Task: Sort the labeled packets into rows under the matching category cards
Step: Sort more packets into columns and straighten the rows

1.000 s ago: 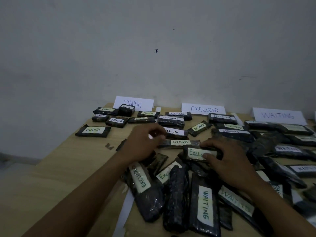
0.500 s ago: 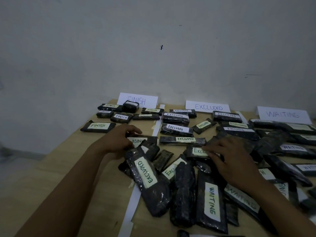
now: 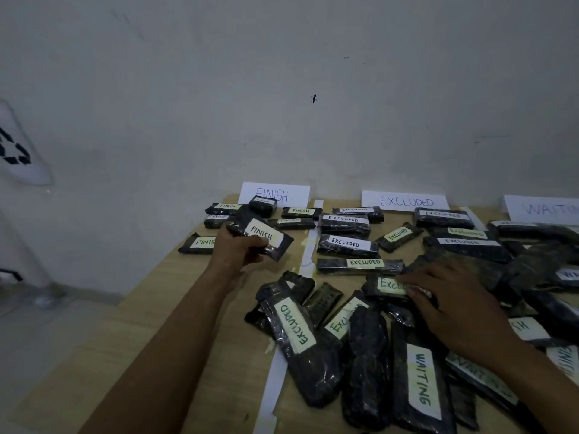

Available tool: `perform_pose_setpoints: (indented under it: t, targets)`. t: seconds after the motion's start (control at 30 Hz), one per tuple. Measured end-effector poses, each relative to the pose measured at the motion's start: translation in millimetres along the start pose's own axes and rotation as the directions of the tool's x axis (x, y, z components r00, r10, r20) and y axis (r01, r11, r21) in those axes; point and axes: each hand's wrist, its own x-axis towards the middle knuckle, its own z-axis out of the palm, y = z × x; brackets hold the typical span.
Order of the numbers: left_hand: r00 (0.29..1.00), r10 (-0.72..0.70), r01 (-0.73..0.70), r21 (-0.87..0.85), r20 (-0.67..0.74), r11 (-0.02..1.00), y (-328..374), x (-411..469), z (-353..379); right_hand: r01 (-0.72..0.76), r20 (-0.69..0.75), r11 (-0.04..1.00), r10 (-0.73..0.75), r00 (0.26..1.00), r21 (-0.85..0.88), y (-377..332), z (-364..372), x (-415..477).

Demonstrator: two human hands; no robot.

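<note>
left hand (image 3: 241,249) grip: closed round held FINISH packet (image 3: 266,234), which is tilted and juts up-right of the fingers, left of frame centre | right hand (image 3: 454,302) grip: loose, fingers resting on EXCLUDED packet (image 3: 383,285), right of centre, on the surface (image 3: 188,308) | cards: 3, FINISH card (image 3: 294,192), EXCLUDED card (image 3: 407,201), WAITING card (image 3: 545,209) | laid FINISH packets (image 3: 300,210): 6 in view

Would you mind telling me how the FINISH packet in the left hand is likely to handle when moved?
The FINISH packet juts past the left hand without drooping, so it is probably fairly stiff. Its glossy wrap may be slippery. Being flat, it should lie still rather than roll.
</note>
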Motion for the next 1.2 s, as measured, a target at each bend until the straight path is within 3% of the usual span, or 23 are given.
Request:
perform_pose_setpoints:
  t: [0.23, 0.33, 0.43, 0.67, 0.77, 0.93, 1.07, 1.2]
  targets:
    - [0.999, 0.034, -0.033, 0.041, -0.009, 0.999, -17, 0, 10, -0.003, 0.012, 1.000, 0.003, 1.000, 0.003, 2, 2, -1]
    - [0.993, 0.099, -0.083, 0.213, -0.064, 0.973, -24, 6, 12, -0.006, 0.014, 1.000, 0.006, 1.000, 0.005, 2, 3, -1]
    - [0.975, 0.207, -0.143, 0.484, -0.080, 0.863, -28, 6, 16, -0.010, 0.027, 1.000, 0.010, 1.000, 0.007, 2, 4, -1]
    - [0.953, 0.297, -0.094, 0.861, -0.068, 0.500, -38, 17, 13, -0.021, 0.037, 1.000, 0.021, 0.999, 0.004, 2, 4, -2]
    - [0.940, 0.340, -0.139, 0.882, -0.024, 0.449, -40, 19, 12, -0.019, 0.039, 1.000, 0.019, 0.999, -0.003, 2, 4, -1]
    - [0.914, 0.337, -0.352, 0.856, 0.227, 0.378, -39, 19, 8, -0.015, 0.033, 1.000, 0.015, 0.999, -0.012, 1, 3, -1]
    - [0.898, 0.370, -0.355, 0.888, 0.237, 0.293, -40, 22, 6, 0.000, 0.021, 1.000, 0.001, 1.000, -0.013, 1, 3, -1]
    - [0.886, 0.411, -0.352, 0.890, 0.216, 0.289, -42, 24, 6, -0.005, 0.022, 1.000, 0.005, 1.000, -0.005, 0, 3, -2]
